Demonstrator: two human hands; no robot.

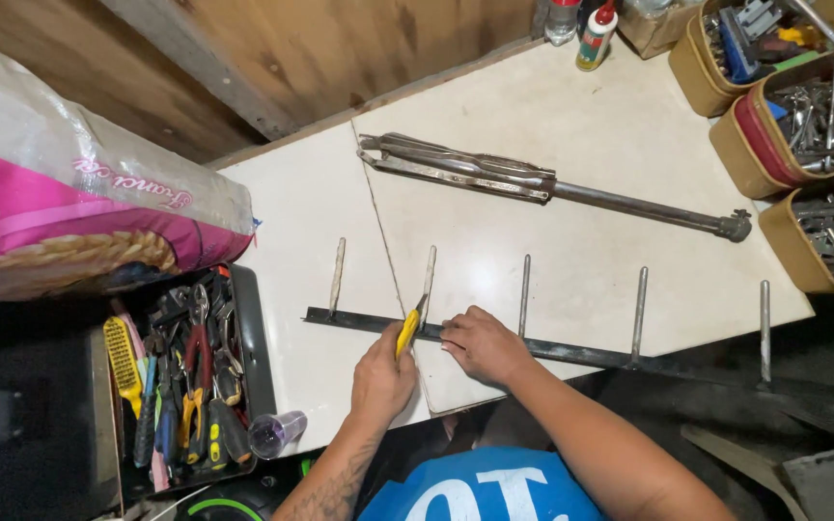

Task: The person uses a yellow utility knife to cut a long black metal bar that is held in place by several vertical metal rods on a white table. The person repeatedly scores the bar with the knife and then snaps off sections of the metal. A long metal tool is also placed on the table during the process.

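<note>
A long dark metal bar with several upright rods welded to it lies across the near edge of a white table. My left hand grips a yellow utility knife, its blade tip at the base of the second rod. My right hand presses on the bar just right of that rod, fingertips close to the blade.
A long rusty metal tool lies further back on the table. A black tray of pliers and hand tools sits at left under a pink and white sack. Tan bins of metal parts stand at right. Bottles stand at the back.
</note>
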